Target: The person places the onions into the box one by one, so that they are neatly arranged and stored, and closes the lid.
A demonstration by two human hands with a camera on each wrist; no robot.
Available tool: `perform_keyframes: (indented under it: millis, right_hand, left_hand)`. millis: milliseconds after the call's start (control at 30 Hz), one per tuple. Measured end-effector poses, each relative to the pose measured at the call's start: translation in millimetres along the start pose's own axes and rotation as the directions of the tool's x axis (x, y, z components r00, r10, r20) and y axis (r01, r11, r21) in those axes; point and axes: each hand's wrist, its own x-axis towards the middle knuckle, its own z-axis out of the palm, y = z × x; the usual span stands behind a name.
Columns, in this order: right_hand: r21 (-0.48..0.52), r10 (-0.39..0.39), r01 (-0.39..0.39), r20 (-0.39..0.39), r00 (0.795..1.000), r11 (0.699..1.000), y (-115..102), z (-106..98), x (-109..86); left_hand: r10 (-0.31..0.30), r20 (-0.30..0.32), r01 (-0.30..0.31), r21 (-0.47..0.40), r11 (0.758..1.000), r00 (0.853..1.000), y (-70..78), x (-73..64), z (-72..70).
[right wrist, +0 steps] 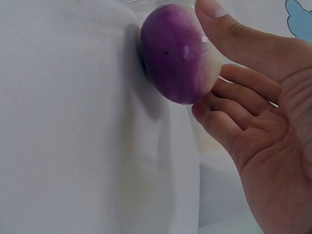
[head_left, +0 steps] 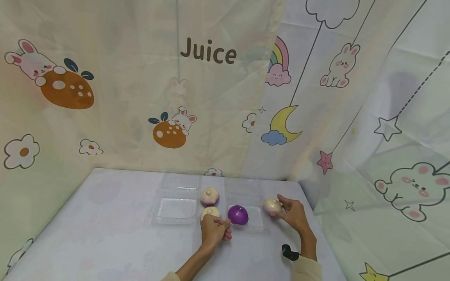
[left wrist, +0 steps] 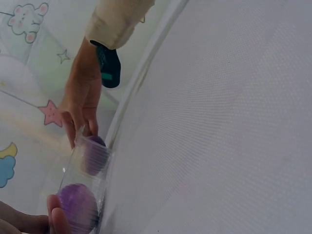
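On the table's right side my right hand (head_left: 293,214) holds a purple-and-cream turnip (head_left: 272,207) between thumb and fingers, cream end up. In the right wrist view, the turnip (right wrist: 178,56) has a glossy skin and casts a shadow on the cloth. My left hand (head_left: 213,233) is at the front left corner of a clear plastic box (head_left: 256,221), with its fingers bent at the edge. A purple turnip (head_left: 238,215) sits inside that box. Two more turnips stand left of the box: one behind (head_left: 209,196), and one in front (head_left: 211,212) partly hidden by my left hand.
Another clear plastic box (head_left: 176,208) lies with its lid raised at the left. The right box's lid (head_left: 244,187) is also folded back. White cloth covers the table (head_left: 116,234), and printed curtains (head_left: 123,78) hang behind it. A dark band (head_left: 290,253) is by my right wrist.
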Motion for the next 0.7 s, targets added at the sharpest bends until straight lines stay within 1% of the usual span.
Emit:
perform_keyframes:
  millis: [233, 467, 633, 700]
  right_hand:
    - [-0.02, 0.036, -0.036, 0.015, 0.999, 0.999, 5.1, 3.1, 0.4]
    - [-0.008, 0.059, -0.059, 0.029, 0.998, 0.998, 8.8, 4.1, -0.1]
    - [0.007, 0.052, -0.052, 0.04, 0.998, 0.999, 9.6, 5.6, 0.6]
    - [0.014, 0.036, -0.036, 0.043, 0.998, 0.999, 9.8, 6.7, 1.4]
  left_hand:
    - [0.016, 0.004, -0.016, 0.0, 1.0, 1.0, -1.5, -0.7, -0.8]
    - [0.01, -0.003, -0.01, -0.009, 1.0, 1.0, -1.1, -2.1, 0.0]
    - [0.004, 0.0, -0.004, -0.001, 1.0, 1.0, -0.6, -1.4, 0.8]
    - [0.007, 0.0, -0.007, 0.004, 1.0, 1.0, -0.2, -1.0, 0.7]
